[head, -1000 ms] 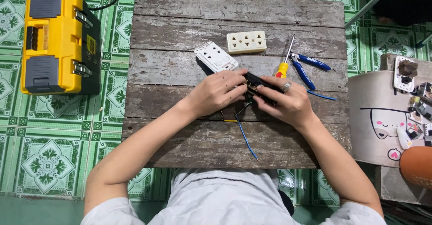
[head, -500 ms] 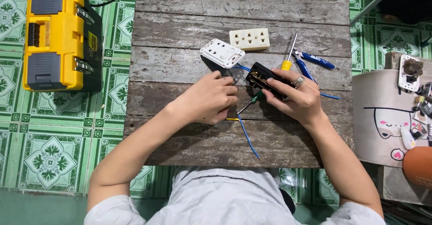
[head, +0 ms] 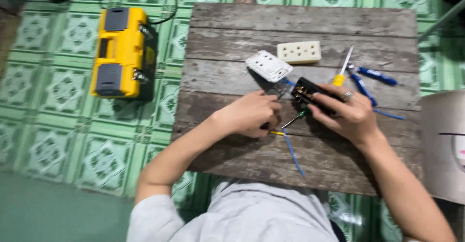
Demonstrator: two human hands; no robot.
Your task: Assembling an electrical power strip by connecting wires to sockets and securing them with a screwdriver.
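My right hand [head: 346,113] grips a small black electrical part [head: 306,93] with brass contacts, held just above the wooden table [head: 310,24]. My left hand [head: 252,115] is closed around the handle of a thin screwdriver [head: 293,119] whose shaft points up and right toward the black part. A blue wire [head: 292,152] and a short yellow wire [head: 277,133] trail on the boards below my hands. A white socket cover [head: 269,66] lies just above my left hand.
A cream multi-hole socket strip [head: 299,52] lies at the back. A yellow-handled screwdriver [head: 343,70] and blue-handled pliers [head: 370,80] rest at the right. A yellow toolbox [head: 120,52] sits on the green tiled floor to the left. A pale container [head: 443,145] stands at the right edge.
My right hand has lifted the black part up and right, away from my left hand. The left hand now holds the screwdriver angled toward it. The view has shifted to the left.
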